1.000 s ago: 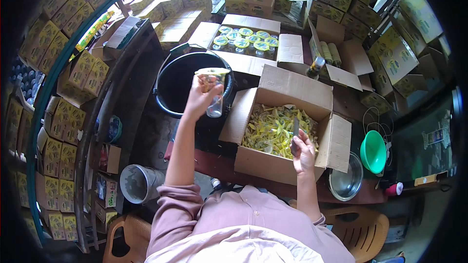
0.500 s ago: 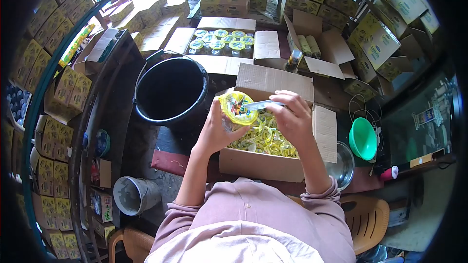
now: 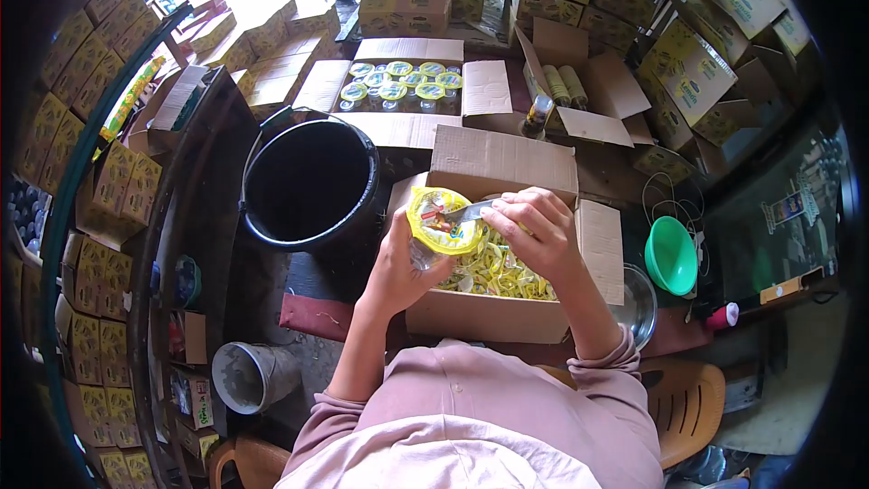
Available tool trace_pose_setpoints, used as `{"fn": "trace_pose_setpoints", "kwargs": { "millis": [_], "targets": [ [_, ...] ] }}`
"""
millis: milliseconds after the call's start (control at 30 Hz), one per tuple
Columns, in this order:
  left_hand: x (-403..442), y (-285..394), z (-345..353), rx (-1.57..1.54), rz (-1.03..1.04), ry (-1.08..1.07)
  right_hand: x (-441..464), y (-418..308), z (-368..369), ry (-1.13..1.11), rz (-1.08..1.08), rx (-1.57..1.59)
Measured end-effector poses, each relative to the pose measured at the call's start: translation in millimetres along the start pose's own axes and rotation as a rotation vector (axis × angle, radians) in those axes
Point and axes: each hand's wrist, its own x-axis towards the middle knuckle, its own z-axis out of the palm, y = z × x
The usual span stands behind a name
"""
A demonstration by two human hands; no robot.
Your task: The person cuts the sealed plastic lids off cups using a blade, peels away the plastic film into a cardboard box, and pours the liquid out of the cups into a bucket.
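My left hand (image 3: 398, 267) is wrapped round a clear plastic cup (image 3: 444, 221) whose yellow-rimmed printed lid faces up toward me. In my right hand (image 3: 540, 228) is a flat metal blade (image 3: 471, 212), its tip touching the printed lid. Both hands are over the near part of an open cardboard box (image 3: 493, 315). Yellow and clear crumpled wrappers or strips (image 3: 507, 272) fill that box.
A black bucket (image 3: 310, 183) stands left of the box. Behind is an open carton (image 3: 407, 129) of lidded cups. A green bowl (image 3: 672, 255), metal bowl (image 3: 641, 306) and pink spool (image 3: 722, 316) lie right. A grey bucket (image 3: 256, 377) stands lower left.
From over the black bucket, my left hand has brought the cup right, above the box. My right hand has raised the blade and moved it left onto the lid. The view has shifted.
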Motion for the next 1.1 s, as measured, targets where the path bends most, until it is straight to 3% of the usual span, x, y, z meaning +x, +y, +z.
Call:
{"fn": "trace_pose_setpoints", "kwargs": {
  "millis": [367, 767, 1067, 1100],
  "targets": [
    [-4, -14, 8, -0.051, 0.114, -0.127, -1, -4, 3, -0.045, -0.001, 0.056],
    [1, -13, 4, -0.794, -0.289, -0.522, -8, 2, 9, -0.004, -0.010, 0.179],
    [5, -46, 24, -1.469, -0.394, -0.834, -11, 2, 12, 0.027, 0.019, 0.237],
    [6, -42, 22, -1.354, -0.419, -0.801, -11, 2, 12, 0.016, 0.024, 0.235]
  ]
}}
